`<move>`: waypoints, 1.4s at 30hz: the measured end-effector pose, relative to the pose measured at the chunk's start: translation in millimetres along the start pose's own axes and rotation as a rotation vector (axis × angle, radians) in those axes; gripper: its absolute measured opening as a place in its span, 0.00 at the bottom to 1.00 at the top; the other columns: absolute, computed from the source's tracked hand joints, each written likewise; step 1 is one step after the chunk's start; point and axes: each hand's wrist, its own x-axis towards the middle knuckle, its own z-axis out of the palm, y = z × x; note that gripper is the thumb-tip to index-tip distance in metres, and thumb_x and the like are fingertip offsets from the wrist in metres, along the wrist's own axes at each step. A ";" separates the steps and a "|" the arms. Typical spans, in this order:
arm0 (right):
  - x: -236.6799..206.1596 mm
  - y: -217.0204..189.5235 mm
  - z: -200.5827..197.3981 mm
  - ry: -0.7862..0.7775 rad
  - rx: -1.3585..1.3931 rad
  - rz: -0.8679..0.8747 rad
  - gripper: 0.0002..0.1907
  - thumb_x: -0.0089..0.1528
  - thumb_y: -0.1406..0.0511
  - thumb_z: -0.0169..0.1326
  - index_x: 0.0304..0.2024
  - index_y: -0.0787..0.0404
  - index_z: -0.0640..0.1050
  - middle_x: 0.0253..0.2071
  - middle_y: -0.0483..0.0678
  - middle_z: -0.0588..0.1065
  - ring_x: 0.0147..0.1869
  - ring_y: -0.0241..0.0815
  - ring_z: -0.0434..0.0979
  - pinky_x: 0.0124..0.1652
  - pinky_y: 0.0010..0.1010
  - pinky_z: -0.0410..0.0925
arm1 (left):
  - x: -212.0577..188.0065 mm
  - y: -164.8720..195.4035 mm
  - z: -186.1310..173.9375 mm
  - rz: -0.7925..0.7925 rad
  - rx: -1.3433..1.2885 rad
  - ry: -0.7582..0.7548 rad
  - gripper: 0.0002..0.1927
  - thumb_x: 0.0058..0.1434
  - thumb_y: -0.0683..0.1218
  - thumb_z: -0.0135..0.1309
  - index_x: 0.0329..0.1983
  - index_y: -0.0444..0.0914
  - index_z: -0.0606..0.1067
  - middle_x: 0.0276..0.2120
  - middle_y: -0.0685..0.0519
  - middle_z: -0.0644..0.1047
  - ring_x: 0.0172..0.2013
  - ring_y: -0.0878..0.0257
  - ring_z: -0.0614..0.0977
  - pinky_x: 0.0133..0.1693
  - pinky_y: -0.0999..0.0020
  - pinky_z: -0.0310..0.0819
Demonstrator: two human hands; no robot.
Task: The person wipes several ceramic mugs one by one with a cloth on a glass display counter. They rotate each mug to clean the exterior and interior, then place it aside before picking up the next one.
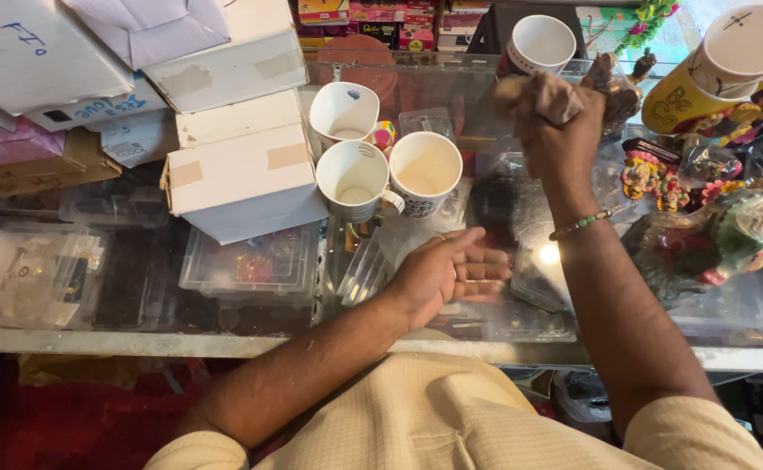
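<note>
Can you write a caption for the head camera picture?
Right hand lifts crumpled brown cloth over glass counter; left hand rests flat.

Warm, fairly bright light falls from above. A small round glare spot shines on the glass tabletop beside the right forearm. The raised right hand is motion-blurred. Edges bend slightly, and the lower corners lie dim.

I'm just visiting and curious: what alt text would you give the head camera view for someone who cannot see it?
Seen from above, a person's right hand grips a crumpled brown cloth raised over a cluttered glass counter, while the left hand rests flat on it. Three white ceramic mugs stand beside taped white cardboard boxes, with a yellow mug at the far right.
</note>
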 end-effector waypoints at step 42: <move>-142.0 -81.9 -123.7 -0.092 0.325 0.068 0.11 0.61 0.62 0.60 0.44 0.59 0.79 0.37 0.46 0.78 0.39 0.36 0.78 0.43 0.27 0.70 | -16.3 -21.2 -36.1 0.362 -0.108 -0.284 0.56 0.49 0.53 0.76 0.76 0.42 0.55 0.66 0.53 0.67 0.68 0.55 0.68 0.68 0.53 0.66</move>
